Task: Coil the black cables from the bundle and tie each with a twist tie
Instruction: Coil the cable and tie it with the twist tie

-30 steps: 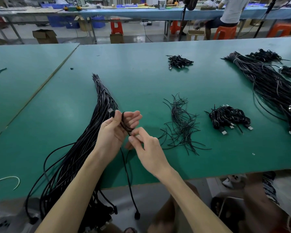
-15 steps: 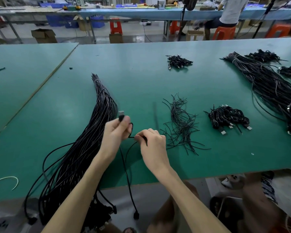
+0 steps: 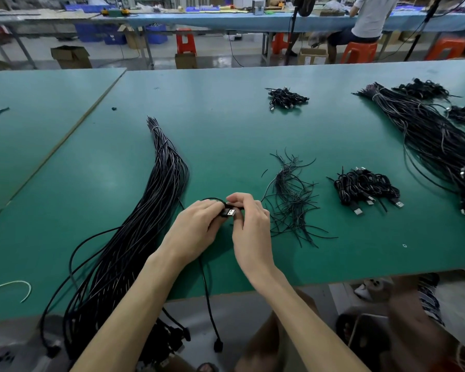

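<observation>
A long bundle of black cables lies on the green table, running from the far middle to the near left edge and hanging over it. My left hand and my right hand meet just right of the bundle. Between them they grip one black cable near its USB plug. A small loop of this cable shows above my left hand. Its tail drops over the table's front edge. Loose black twist ties lie right of my right hand.
Tied coils sit right of the twist ties, another small heap farther back. A second large cable bundle fills the right side. A white tie lies near left. A person sits at a far bench.
Both hands have closed together around the cable, and the USB plug now lies between them. The loop has been wound smaller and the hands sit slightly farther onto the table.
</observation>
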